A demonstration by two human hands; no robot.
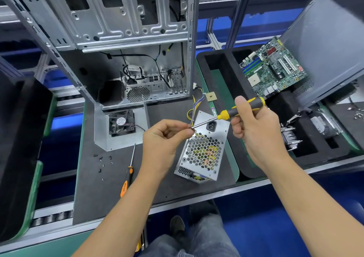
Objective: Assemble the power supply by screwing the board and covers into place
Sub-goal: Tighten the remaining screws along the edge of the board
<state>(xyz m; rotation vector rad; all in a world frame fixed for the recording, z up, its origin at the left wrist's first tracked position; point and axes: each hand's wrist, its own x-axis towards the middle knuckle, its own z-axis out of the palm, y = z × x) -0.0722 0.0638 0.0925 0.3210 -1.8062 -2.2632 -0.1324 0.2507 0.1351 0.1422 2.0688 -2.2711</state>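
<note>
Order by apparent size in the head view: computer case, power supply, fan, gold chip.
1. computer case
2. power supply
3. fan
4. gold chip
The chip lies farther away, yet is clearly smallest.

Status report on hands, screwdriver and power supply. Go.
Right hand grips yellow-grey screwdriver by the handle. Left hand pinches its tip. Power supply lies on the mat below, untouched. Nothing between tool and casing.

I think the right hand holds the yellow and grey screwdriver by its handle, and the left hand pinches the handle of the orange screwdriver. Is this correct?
Not quite. The head view shows the left hand pinching the tip of the yellow and grey screwdriver, which the right hand holds by its handle. The orange screwdriver lies untouched on the mat.
</note>
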